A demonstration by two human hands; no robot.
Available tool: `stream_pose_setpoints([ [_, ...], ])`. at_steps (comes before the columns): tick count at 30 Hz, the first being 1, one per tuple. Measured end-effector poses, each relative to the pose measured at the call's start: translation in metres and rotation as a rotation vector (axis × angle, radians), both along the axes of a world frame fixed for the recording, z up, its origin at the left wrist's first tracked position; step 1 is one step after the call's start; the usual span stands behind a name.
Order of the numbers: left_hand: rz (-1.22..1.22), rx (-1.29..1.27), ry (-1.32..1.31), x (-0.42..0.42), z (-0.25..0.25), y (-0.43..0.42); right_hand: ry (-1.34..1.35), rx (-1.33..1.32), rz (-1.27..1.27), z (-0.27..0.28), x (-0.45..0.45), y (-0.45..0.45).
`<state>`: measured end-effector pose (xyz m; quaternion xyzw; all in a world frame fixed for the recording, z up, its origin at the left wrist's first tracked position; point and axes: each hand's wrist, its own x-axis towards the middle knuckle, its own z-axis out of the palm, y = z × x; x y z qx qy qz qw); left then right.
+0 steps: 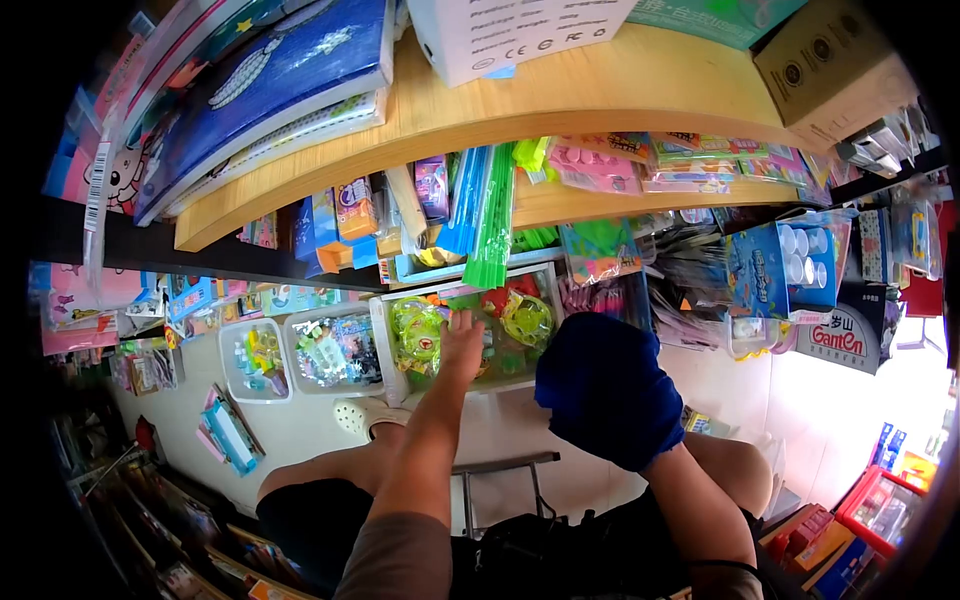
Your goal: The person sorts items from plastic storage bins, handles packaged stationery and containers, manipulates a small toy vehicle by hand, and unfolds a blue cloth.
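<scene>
The left hand (461,346) was held unclenched, fingers extended, beside a green toy packet (415,338) near the bin's (384,350) left edge; the right hand was covered by blue cloth (605,385), its grip indiscernible.

Before you, a bin (505,386) holds bagged toys (528,318), your left hand (462,345) over them. Two tubs (262,399) sit left of the bin, a cloth (608,390) right. Above, a shelf (600,85) carries books (270,110) leftward, boxes (840,65) rightward.

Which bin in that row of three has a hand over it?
The rightmost bin, the biggest: the left hand is over it. Neither the middle bin nor the leftmost bin has a hand above.
</scene>
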<state>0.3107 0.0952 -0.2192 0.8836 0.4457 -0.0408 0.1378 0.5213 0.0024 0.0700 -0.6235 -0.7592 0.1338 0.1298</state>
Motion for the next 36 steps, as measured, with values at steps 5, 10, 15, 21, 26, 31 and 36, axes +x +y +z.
stream_pose_setpoints([
  [5, 0.221, -0.196, -0.232, -0.039, 0.023, 0.008, -0.119, -0.113, -0.111, 0.007, 0.005, -0.005],
  [10, 0.785, -1.118, -0.662, -0.051, 0.111, 0.023, -0.218, -0.025, -0.194, -0.003, 0.006, -0.012],
  [15, 0.662, -1.391, -1.007, -0.04, 0.181, 0.019, -0.129, -0.102, -0.332, 0.008, -0.009, -0.011],
  [21, 0.557, -1.577, -1.223, -0.041, 0.273, -0.009, 0.002, -0.044, -0.253, 0.019, -0.04, 0.005],
  [26, 0.551, -1.675, -1.287, -0.055, 0.286, -0.025, 0.179, 0.062, -0.222, 0.062, -0.056, 0.008],
  [31, 0.618, -1.623, -1.229, -0.045, 0.276, -0.034, 0.592, 0.353, -0.229, 0.005, -0.074, 0.018],
  [36, 0.726, -1.584, -1.092, -0.018, 0.258, -0.041, 0.594, 0.281, -0.273, 0.009, -0.094, 0.009],
])
